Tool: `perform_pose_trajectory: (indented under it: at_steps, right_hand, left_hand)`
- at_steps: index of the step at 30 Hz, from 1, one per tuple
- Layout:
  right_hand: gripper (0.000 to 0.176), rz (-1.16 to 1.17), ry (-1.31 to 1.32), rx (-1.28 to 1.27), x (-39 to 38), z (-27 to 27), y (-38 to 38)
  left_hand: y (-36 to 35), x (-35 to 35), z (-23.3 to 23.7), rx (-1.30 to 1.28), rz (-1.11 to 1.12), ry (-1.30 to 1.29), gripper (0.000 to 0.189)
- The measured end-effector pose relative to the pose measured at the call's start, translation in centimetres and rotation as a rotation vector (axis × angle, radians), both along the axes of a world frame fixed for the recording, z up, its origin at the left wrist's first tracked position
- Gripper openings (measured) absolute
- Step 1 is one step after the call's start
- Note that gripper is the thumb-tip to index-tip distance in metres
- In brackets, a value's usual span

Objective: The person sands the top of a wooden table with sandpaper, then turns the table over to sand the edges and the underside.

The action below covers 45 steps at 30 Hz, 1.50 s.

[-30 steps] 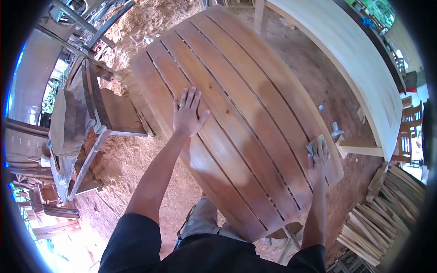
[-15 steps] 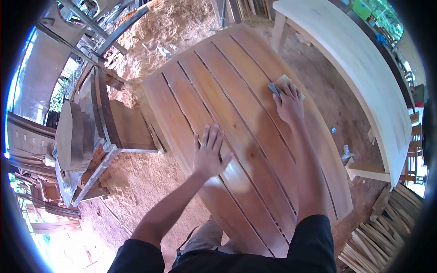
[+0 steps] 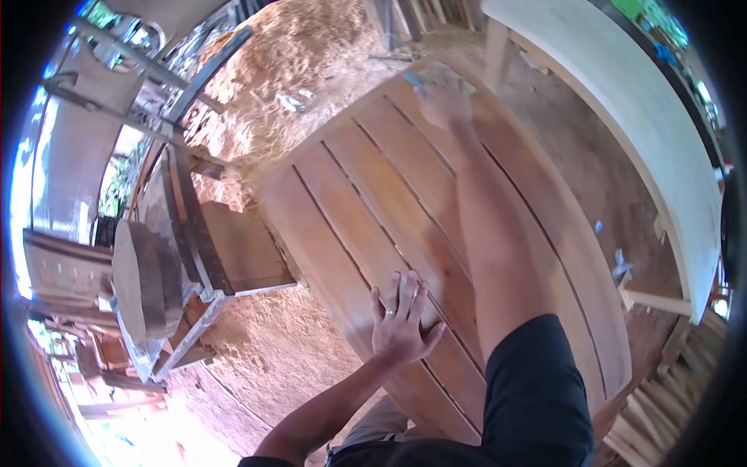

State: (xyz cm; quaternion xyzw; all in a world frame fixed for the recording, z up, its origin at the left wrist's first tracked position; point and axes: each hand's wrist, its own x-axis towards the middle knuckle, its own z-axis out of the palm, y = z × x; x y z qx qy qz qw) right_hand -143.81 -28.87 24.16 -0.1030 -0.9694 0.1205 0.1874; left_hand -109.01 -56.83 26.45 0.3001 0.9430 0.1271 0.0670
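Observation:
A brown slatted wooden tabletop (image 3: 389, 198) with rounded edges and dark gaps between its boards fills the middle of the head view. My left hand (image 3: 403, 327) lies flat on its near left part, fingers spread, a ring on one finger. At the far end, my right hand (image 3: 445, 101) presses a small piece of sandpaper (image 3: 414, 79) to the wood, its bluish and yellowish edges showing around the fingers. Motion blurs this hand, and its palm side is hidden.
On the right stands a long, pale curved wooden piece (image 3: 615, 101) on legs. To the left is a wooden stand (image 3: 241, 241) with a thick wood block (image 3: 144, 280). Stacked wood strips (image 3: 661, 412) lie at lower right, and a sawdust heap (image 3: 311, 47) lies behind the tabletop.
My right hand has slid the sandpaper away from me to the tabletop's far end, with the arm stretched out. My left hand stays flat on the wood. The view has shifted.

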Motion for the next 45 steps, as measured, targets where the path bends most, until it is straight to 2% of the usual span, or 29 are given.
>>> perform_pose_trajectory:
  at_steps: [3, 5, 8, 14, 16, 18, 23, 29, 36, 39, 41, 43, 45]
  right_hand:
    - [0.045, -0.05, -0.006, 0.038, 1.1, 0.3, -0.8]
    - [0.043, -0.072, 0.027, -0.028, 2.7, -0.4, -1.2]
    - [0.043, -0.152, 0.021, -0.056, 8.7, -0.3, -1.4]
    - [0.041, -0.177, 0.0, -0.071, 28.6, 0.0, 3.1]
    - [0.038, -0.186, 0.015, -0.091, 36.4, -0.3, 4.8]
    - [0.036, -0.223, -0.096, -0.061, 44.8, 0.2, 6.5]
    - [0.033, -0.299, -0.099, -0.049, 64.0, -0.3, 10.0]
    - [0.033, -0.394, -0.137, -0.004, 79.9, -0.1, 12.3]
    - [0.036, -0.44, -0.208, 0.044, 88.0, 1.1, 13.2]
    - [0.042, -0.729, -0.224, 0.065, 86.9, -1.2, 10.2]
    - [0.048, -0.722, 0.018, 0.047, 84.0, -3.0, 6.4]
    - [0.051, -0.626, -0.134, -0.042, 79.8, -1.2, 3.1]
    - [0.053, -0.605, -0.079, -0.139, 79.4, -0.4, 3.7]
  left_hand:
    - [0.4, 0.3, 0.1, -0.034, -0.008, -0.002, 0.087]
    - [0.1, 0.1, -0.1, -0.036, -0.005, 0.008, 0.087]
    - [-0.2, -0.1, -0.9, -0.002, -0.024, 0.085, 0.088]
    - [0.0, 0.2, -0.7, -0.018, -0.025, 0.187, 0.081]
    - [-0.1, 0.0, -1.1, -0.012, -0.018, 0.22, 0.079]
    - [-0.4, -0.3, -1.9, 0.002, -0.014, 0.238, 0.079]
    - [-1.0, -1.1, -3.0, 0.018, -0.048, 0.34, 0.068]
    - [-1.0, -1.6, -3.4, 0.023, -0.037, 0.38, 0.062]
    - [-0.8, -1.4, -3.3, 0.033, 0.014, 0.355, 0.058]
    - [-0.9, -1.5, -3.3, 0.017, 0.005, 0.385, 0.058]
    - [-0.8, -1.5, -3.5, 0.028, 0.018, 0.37, 0.057]
    - [-0.9, -1.4, -3.4, 0.028, 0.022, 0.37, 0.056]
    - [-0.8, -1.7, -3.4, 0.016, 0.009, 0.379, 0.056]
